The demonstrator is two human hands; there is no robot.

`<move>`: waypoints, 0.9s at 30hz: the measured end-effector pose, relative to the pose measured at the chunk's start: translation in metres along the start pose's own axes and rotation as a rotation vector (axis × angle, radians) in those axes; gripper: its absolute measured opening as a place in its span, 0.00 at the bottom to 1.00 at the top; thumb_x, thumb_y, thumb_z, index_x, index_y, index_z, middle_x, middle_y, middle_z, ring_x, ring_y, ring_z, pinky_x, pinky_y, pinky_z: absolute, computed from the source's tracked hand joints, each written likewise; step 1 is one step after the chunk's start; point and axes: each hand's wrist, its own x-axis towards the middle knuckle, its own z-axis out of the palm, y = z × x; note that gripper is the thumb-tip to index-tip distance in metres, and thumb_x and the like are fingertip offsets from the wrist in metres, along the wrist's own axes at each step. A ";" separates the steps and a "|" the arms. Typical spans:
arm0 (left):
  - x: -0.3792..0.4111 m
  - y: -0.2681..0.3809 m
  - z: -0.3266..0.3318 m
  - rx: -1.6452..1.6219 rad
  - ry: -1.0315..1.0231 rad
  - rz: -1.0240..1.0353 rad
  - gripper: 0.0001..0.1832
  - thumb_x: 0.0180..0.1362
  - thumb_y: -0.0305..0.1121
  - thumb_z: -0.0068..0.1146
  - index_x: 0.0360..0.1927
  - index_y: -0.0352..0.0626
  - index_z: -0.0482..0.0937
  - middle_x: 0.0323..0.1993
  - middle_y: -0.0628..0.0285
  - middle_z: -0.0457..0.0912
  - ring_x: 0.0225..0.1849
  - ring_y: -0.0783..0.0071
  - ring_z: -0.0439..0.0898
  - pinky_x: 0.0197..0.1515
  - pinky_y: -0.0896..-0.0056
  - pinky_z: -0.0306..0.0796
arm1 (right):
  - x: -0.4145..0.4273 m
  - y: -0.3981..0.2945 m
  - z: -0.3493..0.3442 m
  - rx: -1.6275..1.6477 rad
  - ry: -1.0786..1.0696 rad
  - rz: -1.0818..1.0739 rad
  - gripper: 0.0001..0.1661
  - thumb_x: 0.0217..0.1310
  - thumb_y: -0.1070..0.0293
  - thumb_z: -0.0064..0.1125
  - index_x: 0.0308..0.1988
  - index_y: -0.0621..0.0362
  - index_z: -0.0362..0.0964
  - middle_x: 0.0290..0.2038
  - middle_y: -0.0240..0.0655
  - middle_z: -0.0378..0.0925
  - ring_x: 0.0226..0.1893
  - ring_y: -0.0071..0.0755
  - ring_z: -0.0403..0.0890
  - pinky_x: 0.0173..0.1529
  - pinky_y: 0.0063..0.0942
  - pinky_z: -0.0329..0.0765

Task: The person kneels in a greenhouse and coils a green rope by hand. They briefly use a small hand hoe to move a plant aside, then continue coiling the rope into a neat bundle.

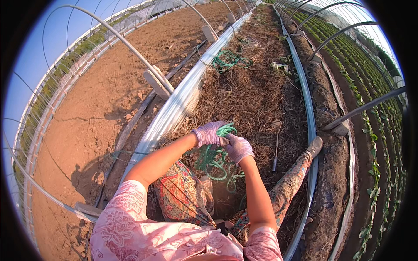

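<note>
Both of my hands wear purple knit gloves and meet in front of me above dry straw. A bundle of green rope [226, 130] is gripped in my left hand [209, 133], its top loops showing past the fingers. Close against it, my right hand [239, 148] pinches the same rope with thumb and fingers. Loose green coils [215, 163] hang below the two hands, between my legs. A strand runs off leftward under my left forearm, over the gathered plastic film.
Gathered plastic film [183, 98] runs along the left; another film strip [302, 75] lies right. Further ahead rests a coil of green rope [225, 61]. A thin-handled tool [276, 146] lies on the straw [251, 101]. Metal hoops [130, 49] with concrete blocks [158, 81] flank the strip.
</note>
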 end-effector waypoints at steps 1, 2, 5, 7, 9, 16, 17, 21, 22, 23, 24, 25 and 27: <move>-0.003 -0.003 -0.002 0.126 0.028 0.105 0.33 0.37 0.40 0.65 0.49 0.46 0.67 0.36 0.61 0.76 0.37 0.72 0.75 0.42 0.71 0.69 | -0.003 0.000 0.000 0.007 -0.018 0.001 0.17 0.51 0.53 0.49 0.35 0.54 0.69 0.29 0.46 0.75 0.32 0.51 0.74 0.34 0.41 0.70; -0.007 -0.008 -0.003 0.252 0.055 0.211 0.33 0.37 0.41 0.65 0.50 0.46 0.67 0.37 0.60 0.76 0.37 0.70 0.75 0.42 0.71 0.69 | -0.007 -0.001 -0.001 0.014 -0.035 0.003 0.18 0.50 0.53 0.51 0.35 0.55 0.69 0.29 0.47 0.74 0.32 0.51 0.74 0.34 0.40 0.70; -0.014 -0.006 -0.013 0.421 0.177 0.255 0.34 0.37 0.43 0.65 0.50 0.46 0.66 0.38 0.57 0.77 0.40 0.65 0.77 0.44 0.69 0.69 | -0.016 0.022 0.005 -0.110 0.026 -0.045 0.15 0.47 0.55 0.53 0.31 0.54 0.69 0.28 0.42 0.73 0.31 0.48 0.74 0.35 0.39 0.69; -0.020 -0.001 -0.019 0.382 0.301 0.173 0.34 0.38 0.42 0.65 0.51 0.46 0.66 0.37 0.57 0.77 0.40 0.65 0.76 0.45 0.69 0.68 | -0.023 0.036 0.005 -0.277 0.110 -0.061 0.13 0.47 0.57 0.53 0.31 0.53 0.70 0.28 0.38 0.72 0.31 0.45 0.74 0.37 0.38 0.68; -0.028 0.007 -0.021 0.346 0.406 0.140 0.33 0.38 0.41 0.65 0.49 0.45 0.67 0.37 0.58 0.78 0.40 0.67 0.76 0.44 0.69 0.69 | -0.026 0.045 0.001 -0.362 0.103 -0.011 0.09 0.48 0.63 0.51 0.34 0.48 0.70 0.35 0.36 0.71 0.38 0.40 0.73 0.45 0.37 0.65; -0.013 -0.033 -0.049 0.187 0.742 0.140 0.31 0.39 0.36 0.64 0.49 0.40 0.67 0.36 0.58 0.77 0.38 0.72 0.75 0.44 0.74 0.68 | -0.042 0.101 -0.001 0.553 0.205 0.249 0.13 0.51 0.77 0.51 0.39 0.52 0.71 0.24 0.34 0.73 0.21 0.26 0.70 0.27 0.24 0.68; -0.012 -0.033 -0.049 0.153 0.745 0.147 0.30 0.39 0.36 0.64 0.49 0.40 0.68 0.35 0.58 0.77 0.37 0.73 0.75 0.43 0.74 0.68 | -0.044 0.102 0.001 0.684 0.206 0.275 0.11 0.52 0.75 0.51 0.39 0.54 0.71 0.23 0.31 0.73 0.21 0.22 0.68 0.27 0.22 0.68; -0.015 -0.046 -0.072 0.067 1.034 0.221 0.24 0.41 0.32 0.62 0.44 0.38 0.70 0.29 0.60 0.77 0.27 0.75 0.75 0.32 0.75 0.71 | -0.050 0.131 0.009 1.055 0.296 0.278 0.11 0.54 0.73 0.49 0.40 0.57 0.69 0.20 0.25 0.69 0.13 0.16 0.64 0.17 0.19 0.66; -0.026 -0.041 -0.079 -0.084 1.067 0.154 0.22 0.41 0.31 0.62 0.42 0.38 0.70 0.26 0.61 0.76 0.23 0.75 0.74 0.25 0.74 0.69 | -0.062 0.139 -0.001 1.141 0.303 0.400 0.11 0.56 0.72 0.48 0.41 0.55 0.69 0.20 0.26 0.70 0.13 0.17 0.64 0.17 0.20 0.66; -0.038 -0.036 -0.086 -0.235 1.095 0.086 0.20 0.42 0.30 0.62 0.41 0.38 0.70 0.23 0.62 0.75 0.18 0.75 0.72 0.18 0.74 0.67 | -0.079 0.150 -0.011 1.224 0.308 0.525 0.12 0.57 0.71 0.46 0.43 0.54 0.68 0.21 0.27 0.70 0.13 0.17 0.64 0.17 0.20 0.66; -0.041 -0.045 -0.094 -0.281 1.171 0.119 0.19 0.43 0.30 0.61 0.39 0.38 0.70 0.22 0.63 0.74 0.15 0.76 0.70 0.14 0.75 0.63 | -0.093 0.173 -0.013 1.248 0.402 0.568 0.12 0.57 0.70 0.47 0.43 0.54 0.67 0.18 0.25 0.67 0.11 0.17 0.62 0.15 0.20 0.64; -0.041 -0.060 -0.101 -0.331 1.243 0.147 0.17 0.43 0.29 0.61 0.38 0.38 0.70 0.20 0.64 0.73 0.12 0.77 0.67 0.11 0.76 0.60 | -0.106 0.193 -0.012 1.268 0.494 0.616 0.13 0.56 0.70 0.48 0.44 0.53 0.66 0.15 0.23 0.63 0.09 0.17 0.59 0.13 0.19 0.63; -0.046 -0.092 -0.111 -0.394 1.352 0.107 0.20 0.44 0.25 0.58 0.43 0.41 0.70 0.23 0.63 0.75 0.10 0.76 0.66 0.10 0.75 0.61 | -0.121 0.204 -0.016 1.409 0.707 0.759 0.13 0.57 0.68 0.48 0.44 0.52 0.67 0.13 0.23 0.60 0.08 0.17 0.56 0.13 0.20 0.61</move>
